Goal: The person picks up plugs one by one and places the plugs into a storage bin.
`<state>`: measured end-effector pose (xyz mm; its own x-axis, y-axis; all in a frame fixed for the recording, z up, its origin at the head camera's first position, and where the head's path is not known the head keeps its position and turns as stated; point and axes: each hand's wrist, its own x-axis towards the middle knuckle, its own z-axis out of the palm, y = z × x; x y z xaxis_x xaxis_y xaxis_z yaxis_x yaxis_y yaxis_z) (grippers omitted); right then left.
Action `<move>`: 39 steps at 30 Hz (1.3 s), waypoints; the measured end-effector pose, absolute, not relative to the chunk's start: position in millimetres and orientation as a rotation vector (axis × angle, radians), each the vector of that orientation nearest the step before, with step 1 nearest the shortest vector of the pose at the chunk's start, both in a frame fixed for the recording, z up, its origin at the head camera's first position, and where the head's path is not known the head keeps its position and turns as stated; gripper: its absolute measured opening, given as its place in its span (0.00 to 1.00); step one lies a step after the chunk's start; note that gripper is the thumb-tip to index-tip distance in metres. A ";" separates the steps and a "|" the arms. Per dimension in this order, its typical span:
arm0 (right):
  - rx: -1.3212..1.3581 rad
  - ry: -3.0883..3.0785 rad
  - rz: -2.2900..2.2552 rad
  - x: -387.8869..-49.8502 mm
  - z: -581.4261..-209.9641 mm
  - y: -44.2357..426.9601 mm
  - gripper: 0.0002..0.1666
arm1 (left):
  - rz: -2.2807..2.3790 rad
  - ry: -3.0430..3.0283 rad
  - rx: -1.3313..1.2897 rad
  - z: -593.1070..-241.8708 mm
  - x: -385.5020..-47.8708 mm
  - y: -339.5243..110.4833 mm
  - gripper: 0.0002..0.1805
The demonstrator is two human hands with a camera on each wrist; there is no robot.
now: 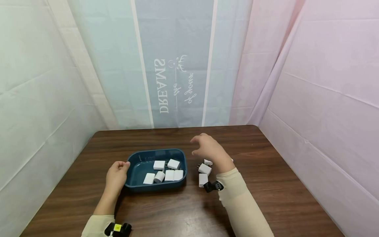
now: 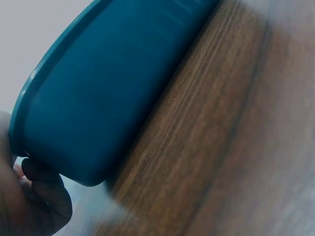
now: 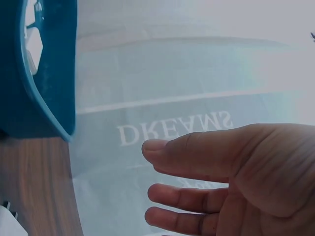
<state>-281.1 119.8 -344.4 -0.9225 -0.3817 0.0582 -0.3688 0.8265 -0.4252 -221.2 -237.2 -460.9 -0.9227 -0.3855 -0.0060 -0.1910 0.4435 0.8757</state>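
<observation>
A dark blue plastic bin stands on the table with several white plug-in chargers inside. My left hand pinches the bin's left rim; in the left wrist view its curled fingers lie under the lip of the bin. Right of the bin, my right hand is raised over the table, thumb and fingers apart, holding nothing. Below and beside it lie more white chargers, partly covered by the wrist. In the right wrist view, one charger shows at the lower left corner.
The brown wooden table ends at a printed curtain behind. Pale cloth walls stand on both sides. A small black camera is strapped to each wrist.
</observation>
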 end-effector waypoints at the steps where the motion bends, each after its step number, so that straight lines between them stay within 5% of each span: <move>1: -0.603 2.973 -0.691 -281.5 -343.5 122.1 0.26 | -1.479 -2.498 0.506 -460.8 -221.0 -237.0 0.21; 39: -0.312 2.994 -0.717 -304.3 -352.1 176.7 0.32 | -1.487 -2.525 0.511 -458.7 -220.0 -237.6 0.22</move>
<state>-304.3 176.7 -352.1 -0.9785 -0.2062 0.0011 -0.1843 0.8722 -0.4530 -220.0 -237.6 -458.7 -0.9275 -0.3726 -0.0294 -0.2063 0.4448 0.8715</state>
